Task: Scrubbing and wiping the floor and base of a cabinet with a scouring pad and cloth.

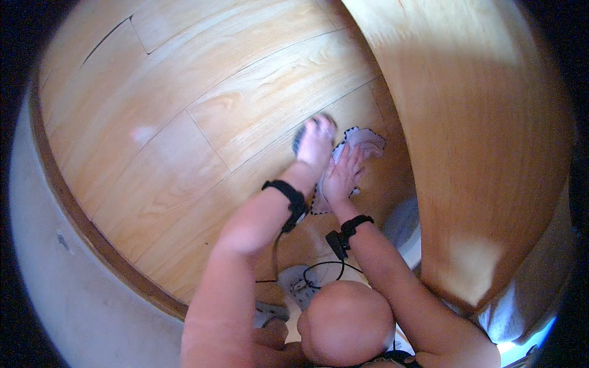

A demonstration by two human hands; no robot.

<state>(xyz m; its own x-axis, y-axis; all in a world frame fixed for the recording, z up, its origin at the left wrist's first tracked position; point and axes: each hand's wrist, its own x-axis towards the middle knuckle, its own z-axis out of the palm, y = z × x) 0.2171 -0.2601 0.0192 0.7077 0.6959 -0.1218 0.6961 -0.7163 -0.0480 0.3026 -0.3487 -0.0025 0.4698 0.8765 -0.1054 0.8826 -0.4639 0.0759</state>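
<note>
My left hand (317, 145) is curled over a small dark object (299, 138) on the wood-look floor (221, 124). Motion blur and the fingers hide most of that object, so its kind is unclear. Just beside it, my right hand (341, 177) lies flat on a pale, crumpled cloth (370, 140) with a dark stitched edge. The fingers are slightly apart and press the cloth to the floor rather than pinching it.
At the right, a tall wooden panel (474, 152) rises beside the cloth. A pale wall (50, 257) with a brown baseboard (87, 234) curves along the left. Black wrist straps trail a cable (322, 263) near my slippers (297, 285).
</note>
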